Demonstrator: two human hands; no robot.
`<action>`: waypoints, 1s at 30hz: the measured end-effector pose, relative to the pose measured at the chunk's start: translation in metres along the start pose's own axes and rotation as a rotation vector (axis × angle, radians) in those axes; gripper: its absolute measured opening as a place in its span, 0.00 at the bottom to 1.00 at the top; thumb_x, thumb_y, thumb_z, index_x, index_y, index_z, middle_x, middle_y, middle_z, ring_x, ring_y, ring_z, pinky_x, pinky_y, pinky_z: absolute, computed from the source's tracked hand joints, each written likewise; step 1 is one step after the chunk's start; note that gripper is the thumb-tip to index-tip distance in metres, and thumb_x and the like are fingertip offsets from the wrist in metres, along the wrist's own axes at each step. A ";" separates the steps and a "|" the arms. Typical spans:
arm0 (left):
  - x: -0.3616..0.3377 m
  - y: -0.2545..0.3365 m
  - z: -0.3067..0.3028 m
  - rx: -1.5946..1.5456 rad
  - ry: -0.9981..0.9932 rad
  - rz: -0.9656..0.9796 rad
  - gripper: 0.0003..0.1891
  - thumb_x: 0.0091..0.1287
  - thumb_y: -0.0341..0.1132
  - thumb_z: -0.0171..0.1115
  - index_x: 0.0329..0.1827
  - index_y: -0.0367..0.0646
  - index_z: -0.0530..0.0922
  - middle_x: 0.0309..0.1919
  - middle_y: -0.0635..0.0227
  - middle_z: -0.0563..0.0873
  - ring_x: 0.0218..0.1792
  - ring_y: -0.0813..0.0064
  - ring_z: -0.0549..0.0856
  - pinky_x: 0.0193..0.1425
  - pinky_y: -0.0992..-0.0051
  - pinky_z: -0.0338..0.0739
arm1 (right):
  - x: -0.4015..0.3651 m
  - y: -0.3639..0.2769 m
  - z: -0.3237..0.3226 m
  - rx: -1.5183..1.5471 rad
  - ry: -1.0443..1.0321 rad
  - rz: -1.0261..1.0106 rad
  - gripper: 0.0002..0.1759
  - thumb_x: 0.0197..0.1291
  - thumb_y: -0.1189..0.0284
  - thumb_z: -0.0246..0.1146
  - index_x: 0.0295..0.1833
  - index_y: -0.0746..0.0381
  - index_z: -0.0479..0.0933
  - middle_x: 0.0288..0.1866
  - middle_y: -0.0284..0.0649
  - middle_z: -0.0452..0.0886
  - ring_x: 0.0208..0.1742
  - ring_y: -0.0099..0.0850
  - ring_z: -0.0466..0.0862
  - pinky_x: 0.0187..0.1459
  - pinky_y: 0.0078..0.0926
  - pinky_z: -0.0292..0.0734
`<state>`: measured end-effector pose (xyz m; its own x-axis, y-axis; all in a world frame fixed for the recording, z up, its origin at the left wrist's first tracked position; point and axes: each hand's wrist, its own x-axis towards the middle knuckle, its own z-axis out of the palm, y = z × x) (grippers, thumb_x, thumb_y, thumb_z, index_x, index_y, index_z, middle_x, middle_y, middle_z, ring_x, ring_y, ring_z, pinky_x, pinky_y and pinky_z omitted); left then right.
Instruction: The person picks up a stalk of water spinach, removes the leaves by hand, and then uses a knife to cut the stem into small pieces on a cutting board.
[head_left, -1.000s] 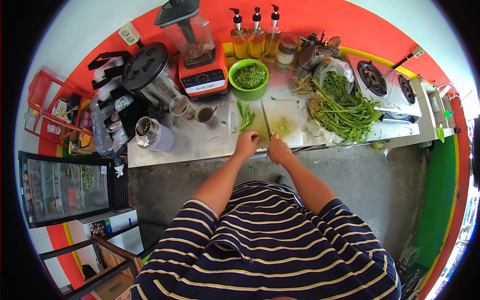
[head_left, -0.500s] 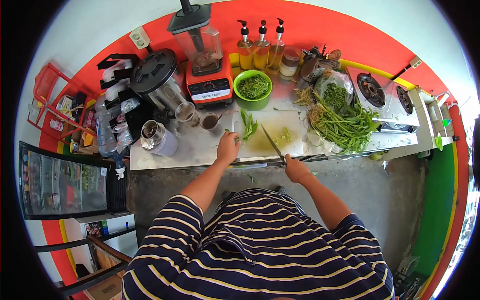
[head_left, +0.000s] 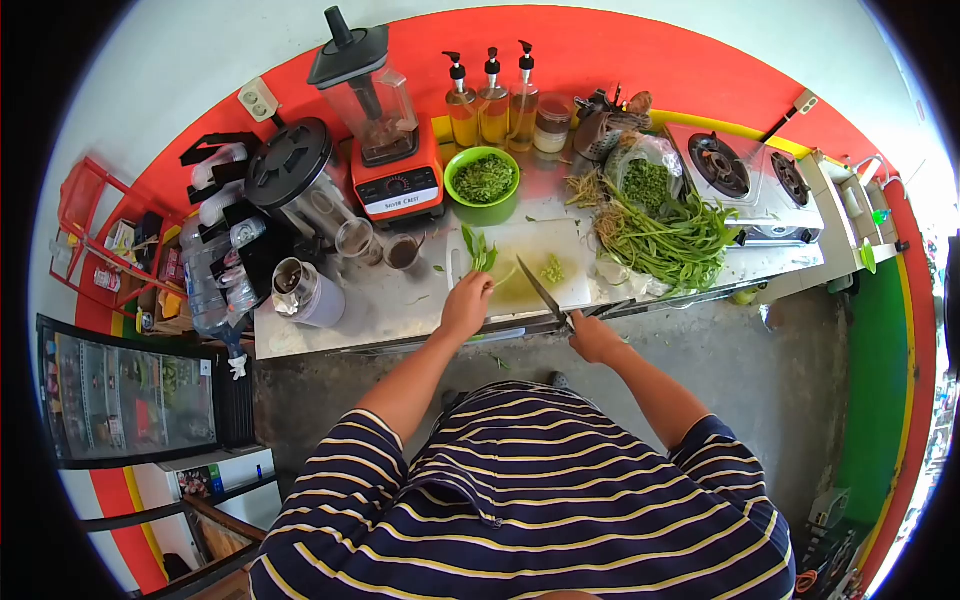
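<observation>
To the far left of the left hand (head_left: pixel 467 305), one tall pot (head_left: pixel 300 165) with a black lid stands at the back of the counter (head_left: pixel 385 325), with one metal-topped canister (head_left: pixel 310 295) nearer the front edge. Two cups (head_left: pixel 355 238) (head_left: pixel 403 253) stand between the canister and the board, and one red blender (head_left: pixel 400 185) rises behind them. Bare counter lies between the canister and the left hand.

The left hand is over the board's near left corner, fingers curled at the lower ends of the leafy stems (head_left: pixel 479 248); whether they are gripped cannot be told. Beyond it, past the board's back edge, is one green bowl (head_left: pixel 483 205) of chopped greens, with three pump bottles (head_left: pixel 463 118) and one jar (head_left: pixel 553 125) behind.

The right hand (head_left: pixel 597 338) is clenched around the handle of one knife (head_left: pixel 541 290), at the counter's front edge. The blade slants up and left over the white board (head_left: pixel 565 238), with a small heap of cut pieces (head_left: pixel 552 268) just right of it.

Right of the board, a large pile of greens (head_left: pixel 670 245) crowds that side, one bag (head_left: pixel 645 170) behind it. Farther right is one stove (head_left: pixel 750 175) with two burners.
</observation>
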<state>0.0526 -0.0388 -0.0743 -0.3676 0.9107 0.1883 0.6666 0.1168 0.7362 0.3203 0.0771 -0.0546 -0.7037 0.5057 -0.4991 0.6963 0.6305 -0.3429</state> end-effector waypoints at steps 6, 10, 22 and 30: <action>0.002 -0.001 0.035 0.133 -0.096 0.089 0.10 0.65 0.27 0.63 0.47 0.43 0.85 0.39 0.61 0.85 0.44 0.54 0.85 0.49 0.59 0.79 | 0.011 0.001 -0.009 0.041 0.149 0.028 0.22 0.65 0.67 0.61 0.55 0.74 0.67 0.45 0.67 0.83 0.48 0.62 0.85 0.51 0.55 0.82; 0.004 -0.003 0.043 0.264 -0.161 0.199 0.09 0.62 0.26 0.59 0.41 0.44 0.87 0.38 0.62 0.83 0.46 0.58 0.84 0.49 0.59 0.81 | 0.008 -0.017 -0.010 0.050 0.132 0.038 0.20 0.66 0.68 0.59 0.54 0.74 0.67 0.45 0.66 0.84 0.48 0.63 0.85 0.51 0.55 0.82; 0.021 0.005 0.033 0.554 -0.366 0.463 0.08 0.57 0.27 0.58 0.36 0.42 0.85 0.37 0.65 0.82 0.46 0.61 0.83 0.47 0.61 0.82 | 0.007 -0.041 0.011 -0.152 0.091 0.082 0.23 0.64 0.76 0.56 0.63 0.74 0.66 0.44 0.58 0.87 0.45 0.52 0.90 0.45 0.46 0.86; 0.031 0.003 0.025 0.528 -0.534 0.433 0.10 0.56 0.24 0.60 0.38 0.42 0.86 0.40 0.64 0.84 0.47 0.57 0.84 0.50 0.60 0.82 | 0.021 -0.057 -0.039 -0.237 -0.025 0.042 0.22 0.62 0.74 0.63 0.58 0.70 0.66 0.45 0.56 0.87 0.49 0.51 0.90 0.49 0.44 0.86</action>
<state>0.0599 -0.0004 -0.0827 0.2537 0.9662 -0.0454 0.9399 -0.2352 0.2474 0.2602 0.0748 -0.0143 -0.6688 0.5215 -0.5298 0.6703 0.7313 -0.1263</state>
